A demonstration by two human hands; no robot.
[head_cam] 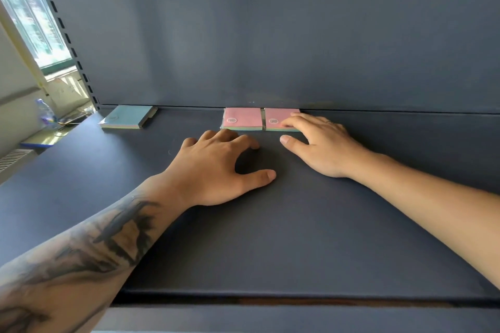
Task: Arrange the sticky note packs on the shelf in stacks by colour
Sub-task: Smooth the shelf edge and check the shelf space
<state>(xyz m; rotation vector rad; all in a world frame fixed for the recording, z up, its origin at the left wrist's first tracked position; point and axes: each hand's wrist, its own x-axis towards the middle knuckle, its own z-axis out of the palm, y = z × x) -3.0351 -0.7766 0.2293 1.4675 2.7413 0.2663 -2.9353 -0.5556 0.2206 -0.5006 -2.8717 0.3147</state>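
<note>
Two pink-topped sticky note packs lie side by side against the back of the dark blue shelf (270, 224): the left pink pack (242, 118) and the right pink pack (277, 119). A blue-green pack (127, 117) lies apart at the far left of the shelf. My right hand (322, 143) rests with its fingers on the right pink pack, thumb on the shelf in front of it. My left hand (216, 167) hovers or rests on the shelf just in front of the left pink pack, fingers loosely bent, holding nothing.
The shelf's back panel (270, 35) rises straight behind the packs. A slotted upright (65, 32) marks the left end. Beyond it are a window, a sill with a plastic bottle (44, 113) and small items.
</note>
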